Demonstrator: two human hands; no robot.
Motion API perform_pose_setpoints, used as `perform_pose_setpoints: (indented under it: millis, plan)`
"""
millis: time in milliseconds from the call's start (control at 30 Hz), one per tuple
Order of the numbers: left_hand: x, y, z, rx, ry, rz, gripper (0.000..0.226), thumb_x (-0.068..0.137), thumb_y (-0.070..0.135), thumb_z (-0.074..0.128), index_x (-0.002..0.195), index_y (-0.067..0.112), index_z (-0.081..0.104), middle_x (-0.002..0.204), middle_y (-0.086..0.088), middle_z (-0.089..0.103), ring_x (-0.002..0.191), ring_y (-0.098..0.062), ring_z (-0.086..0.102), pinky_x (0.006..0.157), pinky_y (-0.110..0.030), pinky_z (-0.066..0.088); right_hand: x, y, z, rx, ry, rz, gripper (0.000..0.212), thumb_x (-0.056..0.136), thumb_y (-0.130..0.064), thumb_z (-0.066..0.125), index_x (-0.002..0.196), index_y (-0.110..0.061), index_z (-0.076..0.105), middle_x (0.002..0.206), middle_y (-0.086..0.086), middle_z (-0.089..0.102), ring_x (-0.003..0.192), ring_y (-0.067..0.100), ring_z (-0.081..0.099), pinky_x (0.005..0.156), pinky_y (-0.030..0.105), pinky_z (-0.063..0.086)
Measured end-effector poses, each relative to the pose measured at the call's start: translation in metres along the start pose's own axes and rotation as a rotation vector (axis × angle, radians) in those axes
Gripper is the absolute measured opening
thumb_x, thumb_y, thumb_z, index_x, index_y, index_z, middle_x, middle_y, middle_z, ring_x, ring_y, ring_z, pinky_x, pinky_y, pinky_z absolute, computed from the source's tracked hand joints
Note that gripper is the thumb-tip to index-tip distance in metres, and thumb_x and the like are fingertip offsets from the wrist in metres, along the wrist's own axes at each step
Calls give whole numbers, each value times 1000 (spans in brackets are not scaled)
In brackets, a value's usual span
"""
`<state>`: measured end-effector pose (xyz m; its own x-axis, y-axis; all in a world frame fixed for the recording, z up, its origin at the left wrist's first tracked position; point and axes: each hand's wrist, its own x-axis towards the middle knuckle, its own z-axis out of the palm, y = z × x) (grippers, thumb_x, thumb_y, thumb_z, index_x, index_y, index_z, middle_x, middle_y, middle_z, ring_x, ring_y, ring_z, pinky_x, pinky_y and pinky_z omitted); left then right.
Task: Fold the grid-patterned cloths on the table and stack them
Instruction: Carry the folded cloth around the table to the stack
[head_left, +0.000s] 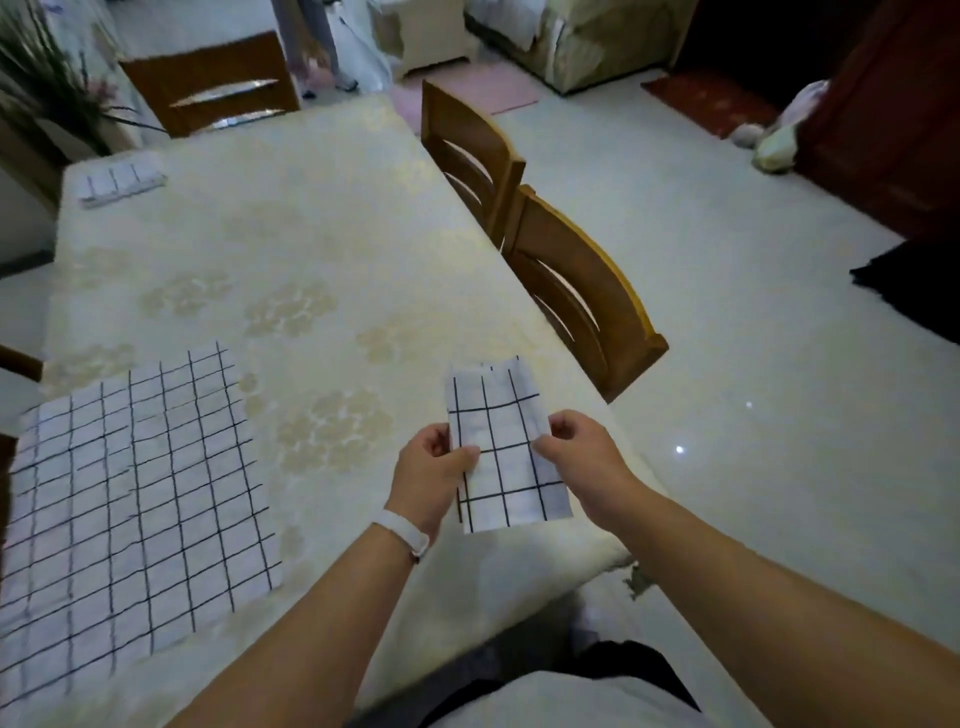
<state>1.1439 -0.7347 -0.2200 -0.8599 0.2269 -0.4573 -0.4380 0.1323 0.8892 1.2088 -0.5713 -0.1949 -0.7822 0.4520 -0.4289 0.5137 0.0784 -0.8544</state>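
**Entry: narrow cloth held in both hands over near right corner of bench**

Far left: a plant (47, 78) stood beyond the bench (311, 234), which carried a pale, flower-patterned cover.

Near left of the bench: a flat cloth (130, 493), white with a black grid, lay spread in one layer. Its left and near edges ran out of view, so its long axis could not be told. Its grid lines sat slightly askew to the bench edge.

Far left corner of the bench: a folded pile (122, 182) of the same grid fabric lay well apart from the flat cloth. The layer count was not readable.

Centre right: the left hand (431, 473), with a white wristband (402, 530) on the wrist, pinched the left long edge of the narrow cloth (501, 457), thumb on top and grip closed on the fabric. The narrow cloth was folded into a strip. Its long axis ran from near to far, the far end leaning slightly left, and loose layered edges showed at that far end. Whether it touched the bench could not be told.

The right hand (582, 457) pinched the opposite long edge at about the same height, grip likewise closed on the fabric.

Right: two wooden chairs (576, 291) stood tucked against the right side of the bench. Pale floor (727, 364) lay beyond them. Nothing lay between the narrow cloth and the folded pile.
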Motion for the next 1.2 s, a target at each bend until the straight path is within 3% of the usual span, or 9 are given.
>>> perform_pose_setpoints:
  millis: [167,367,500,833,967,1200]
  plan:
    - [-4,6,40,35,-49,-2,17,84,0,65,98,8,64,99,-12,71,88,-30,69,74,-43,58,-1,15,-36,93,11,49,9,87,-15,64,97,-18,64,96,6,69,91,25,67,84,43,58]
    - [-12,14,112,89,-96,-14,17,85,1,64,101,8,63,100,-11,71,89,-29,69,77,-43,59,-2,37,-100,161,28,82,11,93,-21,60,104,-22,59,105,0,65,94,19,64,81,34,56]
    - [-20,20,181,96,-133,-38,19,86,3,63,104,8,63,103,-12,70,91,-30,69,79,-46,58,0,53,-166,196,56,77,11,92,-19,61,102,-22,60,103,1,66,95,20,65,88,42,56]
    - [-46,27,368,103,-203,-49,20,86,5,64,105,11,63,98,-13,71,84,-31,71,71,-45,59,13,97,-350,340,119,66,15,86,-4,60,96,-14,65,94,11,72,90,30,69,84,45,58]
    - [-54,31,417,76,-237,-51,23,85,0,64,108,3,62,105,-22,68,92,-38,68,80,-53,57,13,106,-399,364,141,56,16,87,-5,60,97,-17,65,92,6,72,86,26,70,79,42,59]
    - [-49,47,475,90,-291,-38,23,87,-2,61,109,-2,60,103,-22,67,84,-35,66,67,-38,58,27,110,-450,430,176,36,19,84,-4,59,98,-16,66,90,3,74,82,23,71,71,36,57]
